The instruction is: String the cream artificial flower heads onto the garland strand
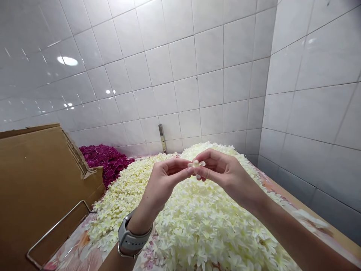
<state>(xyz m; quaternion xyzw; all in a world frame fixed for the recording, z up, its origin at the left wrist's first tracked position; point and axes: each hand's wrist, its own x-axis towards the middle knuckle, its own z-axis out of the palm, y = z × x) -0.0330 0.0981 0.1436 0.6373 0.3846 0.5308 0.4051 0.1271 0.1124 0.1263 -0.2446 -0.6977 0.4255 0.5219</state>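
Note:
A small white artificial flower is pinched between both hands at the middle of the head view. My left hand, with a watch on its wrist, closes thumb and forefinger on the flower's left side. From the right, my right hand grips the same flower between thumb and fingertips. Below and behind the hands spreads a large heap of white flowers. A second heap of smaller, cream-yellow flowers lies to the left of it.
Purple flowers are piled at the back left beside a cardboard box. A bent metal wire frame stands at the front left. A narrow metal strip leans on the tiled wall. Patterned cloth covers the table.

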